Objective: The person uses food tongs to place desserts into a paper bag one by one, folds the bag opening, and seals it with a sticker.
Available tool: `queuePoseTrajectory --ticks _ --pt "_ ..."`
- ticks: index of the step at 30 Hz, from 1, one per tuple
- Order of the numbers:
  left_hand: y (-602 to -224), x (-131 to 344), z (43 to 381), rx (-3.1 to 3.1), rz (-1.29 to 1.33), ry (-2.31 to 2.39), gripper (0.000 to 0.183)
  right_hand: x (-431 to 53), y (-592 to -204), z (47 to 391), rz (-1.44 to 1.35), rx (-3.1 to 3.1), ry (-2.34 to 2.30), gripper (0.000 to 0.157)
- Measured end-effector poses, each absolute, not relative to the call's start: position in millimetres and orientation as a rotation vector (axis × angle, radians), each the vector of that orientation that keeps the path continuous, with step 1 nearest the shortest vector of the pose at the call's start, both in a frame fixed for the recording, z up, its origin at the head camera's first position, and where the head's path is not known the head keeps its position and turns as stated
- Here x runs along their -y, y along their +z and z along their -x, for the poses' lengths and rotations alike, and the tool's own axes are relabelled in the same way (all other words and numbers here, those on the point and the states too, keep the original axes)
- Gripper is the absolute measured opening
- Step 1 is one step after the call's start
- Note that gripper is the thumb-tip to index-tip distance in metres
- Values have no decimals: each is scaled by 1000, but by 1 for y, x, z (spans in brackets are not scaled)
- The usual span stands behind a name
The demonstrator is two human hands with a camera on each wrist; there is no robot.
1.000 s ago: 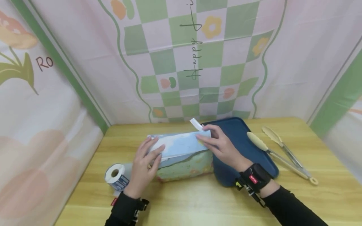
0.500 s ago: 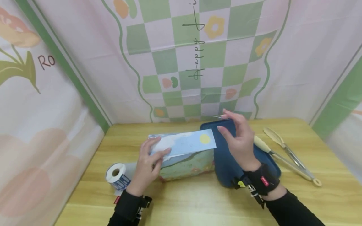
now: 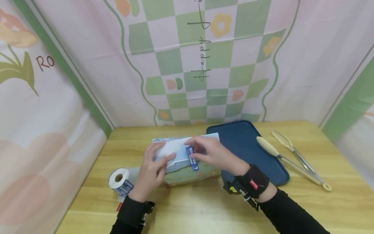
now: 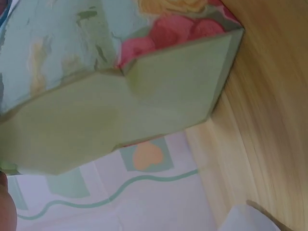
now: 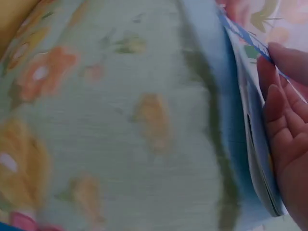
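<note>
A floral green paper bag (image 3: 184,175) lies on the table, its light blue top folded over into a flap (image 3: 178,145). My left hand (image 3: 150,167) rests on the flap's left part, thumb and fingers spread and pressing down. Between thumb and fingers, my right hand (image 3: 216,154) pinches a blue printed sticker (image 3: 193,161), held across the flap's front edge. In the right wrist view the sticker (image 5: 248,36) appears edge-on beside the fold; whether it touches the paper I cannot tell. The left wrist view shows the bag's plain end (image 4: 168,89).
A roll of blue-and-white labels (image 3: 120,182) stands left of my left hand. A dark blue tray (image 3: 242,139) lies behind and right of the bag. Farther right lie tongs (image 3: 301,162) with cream tips. A patterned curtain (image 3: 187,65) hangs at the table's back.
My right hand lifted away from the flap's right end, with a sticker in its fingers, then came back down and left over the flap. The left hand stayed on the flap.
</note>
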State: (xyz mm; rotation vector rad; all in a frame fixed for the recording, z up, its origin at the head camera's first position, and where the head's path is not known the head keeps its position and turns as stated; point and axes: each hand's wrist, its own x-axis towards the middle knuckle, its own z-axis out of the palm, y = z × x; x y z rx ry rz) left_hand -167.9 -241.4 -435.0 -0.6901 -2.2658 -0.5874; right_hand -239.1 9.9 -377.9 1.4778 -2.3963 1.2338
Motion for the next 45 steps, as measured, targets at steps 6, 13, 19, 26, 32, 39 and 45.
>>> queuePoseTrajectory --ticks 6,13,19,26,32,39,45 --pt "-435 244 168 2256 709 -578 37 -5 -390 240 -1440 2386 1274 25" --pt "-435 244 170 2246 726 -576 36 -4 -393 239 -1474 2331 1215 21" --pt "-434 245 172 2249 741 -560 37 0 -398 237 -1458 2211 1095 22" --pt "-436 246 173 2232 749 -557 37 8 -403 228 -1359 2138 901 22" --pt "-436 245 172 2223 747 -557 37 14 -402 218 -1249 2129 722 24" --pt "-434 245 171 2252 732 -535 38 17 -401 209 -1163 2158 636 27" --pt "-433 245 171 2266 726 -531 39 19 -399 207 -1117 2205 635 31"
